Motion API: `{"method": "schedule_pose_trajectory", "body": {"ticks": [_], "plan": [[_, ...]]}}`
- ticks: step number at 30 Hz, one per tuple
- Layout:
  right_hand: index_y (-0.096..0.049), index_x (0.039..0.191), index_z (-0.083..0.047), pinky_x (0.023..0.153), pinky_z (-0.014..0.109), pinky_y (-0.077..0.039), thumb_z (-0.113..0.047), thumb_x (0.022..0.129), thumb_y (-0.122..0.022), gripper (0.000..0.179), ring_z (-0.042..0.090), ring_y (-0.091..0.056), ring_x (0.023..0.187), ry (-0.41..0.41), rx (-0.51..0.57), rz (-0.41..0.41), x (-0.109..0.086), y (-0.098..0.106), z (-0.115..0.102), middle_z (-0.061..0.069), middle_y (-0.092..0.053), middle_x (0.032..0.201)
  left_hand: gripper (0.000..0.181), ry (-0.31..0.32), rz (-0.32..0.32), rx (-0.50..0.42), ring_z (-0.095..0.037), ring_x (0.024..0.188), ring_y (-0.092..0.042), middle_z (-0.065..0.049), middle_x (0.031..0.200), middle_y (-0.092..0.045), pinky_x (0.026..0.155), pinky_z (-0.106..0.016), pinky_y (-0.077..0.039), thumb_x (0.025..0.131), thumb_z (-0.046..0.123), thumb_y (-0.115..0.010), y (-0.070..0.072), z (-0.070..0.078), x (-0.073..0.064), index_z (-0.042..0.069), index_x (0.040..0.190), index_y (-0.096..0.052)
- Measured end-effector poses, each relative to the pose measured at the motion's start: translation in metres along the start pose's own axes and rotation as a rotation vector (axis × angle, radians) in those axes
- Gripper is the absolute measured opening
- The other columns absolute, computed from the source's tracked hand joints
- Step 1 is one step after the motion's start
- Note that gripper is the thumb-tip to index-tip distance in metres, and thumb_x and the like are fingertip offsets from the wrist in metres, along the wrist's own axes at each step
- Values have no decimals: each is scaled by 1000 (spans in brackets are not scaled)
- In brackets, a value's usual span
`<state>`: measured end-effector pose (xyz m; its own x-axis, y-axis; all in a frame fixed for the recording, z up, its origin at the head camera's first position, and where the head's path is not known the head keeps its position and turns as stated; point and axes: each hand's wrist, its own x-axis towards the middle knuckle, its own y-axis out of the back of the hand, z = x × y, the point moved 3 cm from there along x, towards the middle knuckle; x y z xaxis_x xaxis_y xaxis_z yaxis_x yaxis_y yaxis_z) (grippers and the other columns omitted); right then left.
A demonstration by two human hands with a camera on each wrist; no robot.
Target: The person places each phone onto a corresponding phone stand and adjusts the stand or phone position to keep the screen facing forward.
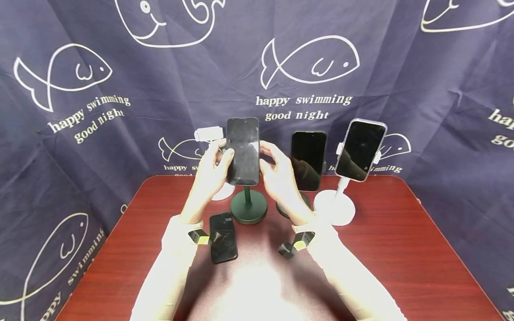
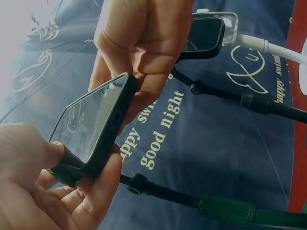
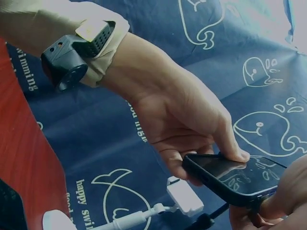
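A dark phone [image 1: 242,151] stands upright at the head of a green phone stand [image 1: 249,206], its screen towards me. My left hand [image 1: 214,167] grips the phone's left edge, thumb on the front and fingers behind. At the opposite edge my right hand [image 1: 277,171] holds the phone with curled fingers. In the left wrist view a dark green clamp piece [image 2: 66,175] shows at the phone's edge by my left thumb; the rest of the holder is hidden. The right wrist view shows my left thumb [image 3: 237,152] pressing the screen side.
A black phone [image 1: 223,240] lies flat on the red table [image 1: 132,249]. To the right, one phone [image 1: 309,160] is on a dark stand and another [image 1: 360,149] on a white stand. A white stand's bare clamp [image 1: 209,133] is behind my left hand. A patterned cloth [image 1: 180,89] hangs behind.
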<state>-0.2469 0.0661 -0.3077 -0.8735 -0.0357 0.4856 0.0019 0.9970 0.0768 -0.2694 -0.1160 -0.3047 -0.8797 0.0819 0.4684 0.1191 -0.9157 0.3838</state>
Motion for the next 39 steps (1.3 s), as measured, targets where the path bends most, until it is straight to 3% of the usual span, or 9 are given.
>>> {"method": "schedule_pose_trajectory", "body": {"ticks": [4, 11, 15, 19, 25, 30, 35, 39], "plan": [[-60, 137, -2, 82, 23, -58, 11, 95, -59, 44, 31, -74, 100, -4, 63, 12, 3, -3, 2, 21, -64, 130, 39, -31, -6, 5, -23, 75, -57, -8, 74, -53, 75, -34, -45, 104, 24, -61, 0, 0, 2, 8, 140, -58], [-60, 136, -1, 66, 21, -54, 16, 88, -56, 50, 7, -71, 78, -49, 139, 15, 4, -5, 7, 16, -61, 133, 39, -29, -17, 14, -26, 83, -61, -14, 80, -60, 80, -35, -46, 104, 25, -60, -1, 1, 2, 8, 139, -61], [-61, 135, -2, 67, 21, -53, 13, 91, -58, 47, 5, -69, 77, -75, 123, 34, 4, -5, 10, 19, -65, 128, 39, -10, -11, 24, -28, 84, -59, -13, 81, -58, 81, -37, -46, 104, 25, -60, -3, 1, 1, 8, 139, -60], [-63, 135, -5, 71, 20, -54, 6, 93, -61, 43, 11, -72, 85, -51, -9, 60, 4, -2, 9, 16, -69, 126, 38, 10, -15, 19, -29, 83, -64, -15, 84, -61, 82, -38, -48, 106, 25, -57, -4, 1, -2, 7, 140, -56], [-68, 129, -4, 80, 32, -59, 5, 91, -64, 39, 27, -75, 93, 88, -278, 88, 4, 4, 0, 12, -68, 128, 39, 13, -23, 10, -32, 79, -65, -18, 85, -62, 79, -39, -49, 107, 24, -54, -5, 2, -4, 5, 141, -52], [-71, 121, 1, 83, 41, -61, 11, 87, -65, 36, 29, -74, 88, 219, -390, 97, 7, 6, -7, 16, -69, 117, 40, 18, -24, 18, -30, 79, -62, -17, 86, -62, 77, -37, -48, 108, 26, -54, -4, 3, -4, 5, 141, -50], [-72, 116, 1, 83, 40, -60, 14, 84, -64, 35, 28, -74, 85, 339, -462, 82, 7, 5, -11, 17, -71, 113, 39, 23, -20, 5, -25, 75, -60, -16, 86, -63, 72, -34, -48, 108, 26, -53, -2, 3, -6, 6, 141, -51], [-72, 117, -1, 80, 37, -58, 13, 85, -64, 36, 25, -70, 79, 383, -540, 60, 8, 5, -13, 14, -72, 110, 38, 22, -20, -4, -22, 73, -61, -17, 87, -64, 68, -32, -49, 108, 26, -53, -2, 3, -6, 5, 140, -51]]}}
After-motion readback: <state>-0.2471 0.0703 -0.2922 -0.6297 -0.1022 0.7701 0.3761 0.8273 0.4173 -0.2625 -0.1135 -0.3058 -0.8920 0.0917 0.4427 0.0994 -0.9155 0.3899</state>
